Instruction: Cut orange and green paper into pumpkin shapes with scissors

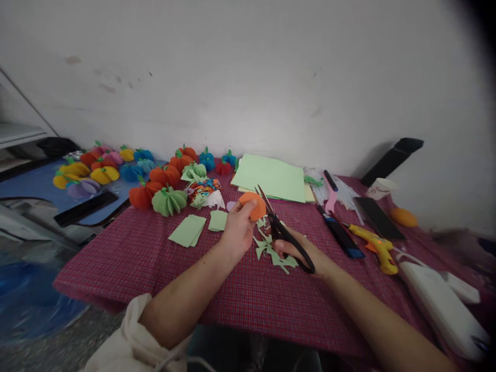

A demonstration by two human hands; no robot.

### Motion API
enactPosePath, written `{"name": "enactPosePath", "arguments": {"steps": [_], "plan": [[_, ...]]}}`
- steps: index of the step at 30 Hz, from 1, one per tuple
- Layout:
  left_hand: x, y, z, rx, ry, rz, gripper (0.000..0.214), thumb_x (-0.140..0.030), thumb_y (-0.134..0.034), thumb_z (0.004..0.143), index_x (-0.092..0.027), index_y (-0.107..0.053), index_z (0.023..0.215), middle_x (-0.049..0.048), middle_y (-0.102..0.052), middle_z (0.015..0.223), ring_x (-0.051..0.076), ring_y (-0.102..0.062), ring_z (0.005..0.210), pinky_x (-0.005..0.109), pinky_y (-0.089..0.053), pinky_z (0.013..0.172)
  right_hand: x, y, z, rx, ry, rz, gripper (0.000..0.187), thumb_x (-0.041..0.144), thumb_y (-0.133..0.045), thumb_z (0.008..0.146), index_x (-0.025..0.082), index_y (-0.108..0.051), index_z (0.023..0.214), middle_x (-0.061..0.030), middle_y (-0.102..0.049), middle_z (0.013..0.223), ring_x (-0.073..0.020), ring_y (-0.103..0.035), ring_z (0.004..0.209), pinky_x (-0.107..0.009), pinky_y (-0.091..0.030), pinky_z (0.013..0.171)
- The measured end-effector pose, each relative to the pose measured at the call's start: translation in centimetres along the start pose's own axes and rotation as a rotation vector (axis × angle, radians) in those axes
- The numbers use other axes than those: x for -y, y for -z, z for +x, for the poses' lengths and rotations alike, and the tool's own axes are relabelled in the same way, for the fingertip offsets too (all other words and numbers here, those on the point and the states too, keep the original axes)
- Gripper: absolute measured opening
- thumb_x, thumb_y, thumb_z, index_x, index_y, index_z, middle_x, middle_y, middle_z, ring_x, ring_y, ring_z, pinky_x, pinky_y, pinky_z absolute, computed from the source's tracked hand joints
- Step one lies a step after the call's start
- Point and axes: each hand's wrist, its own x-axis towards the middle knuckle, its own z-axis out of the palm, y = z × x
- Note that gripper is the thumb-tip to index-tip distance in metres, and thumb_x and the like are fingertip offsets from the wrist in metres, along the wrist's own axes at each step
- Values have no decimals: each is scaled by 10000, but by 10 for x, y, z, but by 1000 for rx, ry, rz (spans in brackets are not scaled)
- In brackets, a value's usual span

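Observation:
Pinched in my left hand (pixel 239 227) is an orange paper circle (pixel 257 207), held up over the middle of the table. My right hand (pixel 296 248) grips a pair of black-handled scissors (pixel 281 231). The blades point up and away, close by the right edge of the circle; whether they touch it I cannot tell. Light green paper scraps (pixel 267 247) lie beneath both hands. To the left of my left hand rest a stack of green paper rectangles (pixel 188 231) and a smaller green stack (pixel 217 220).
Large green sheets (pixel 271 178) lie at the back by the wall. Colourful paper pumpkins (pixel 169 201) crowd the back left and a blue table (pixel 23 188). On the right are a yellow glue gun (pixel 374 245), a dark phone (pixel 377 218), a paper cup (pixel 382 188) and a white box (pixel 442 305).

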Motion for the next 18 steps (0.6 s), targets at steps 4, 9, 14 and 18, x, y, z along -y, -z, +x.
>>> {"name": "enactPosePath", "arguments": {"steps": [4, 9, 14, 18], "plan": [[0, 0, 0, -8, -12, -4, 218, -170, -672, 583, -154, -583, 782, -12, -618, 733, 92, -566, 662, 237, -423, 667, -1, -1, 0, -3, 27, 5, 329, 424, -544, 781, 176, -499, 992, 21, -465, 663, -99, -439, 559, -232, -343, 506], [2, 0, -2, 26, -41, 61, 214, -202, -663, 596, -148, -598, 793, 0, -628, 749, 103, -573, 678, 241, -425, 673, -4, 0, 4, -160, 19, 71, 346, 403, -590, 746, 188, -495, 1000, 15, -512, 693, -94, -460, 543, -225, -348, 483], [18, -1, -13, 60, -77, 298, 182, -216, -633, 626, -131, -616, 786, 4, -628, 705, 108, -566, 625, 254, -438, 648, -7, 5, 11, -448, 142, 203, 434, 327, -708, 630, 248, -479, 990, 7, -584, 837, -128, -550, 682, -254, -431, 586], [34, 1, -20, 108, 19, 398, 203, -241, -633, 627, -139, -627, 803, 17, -640, 729, 129, -577, 626, 259, -444, 612, -8, 5, 12, -481, 216, 238, 461, 222, -735, 589, 272, -490, 975, 47, -544, 761, -111, -529, 658, -235, -422, 579]]}}
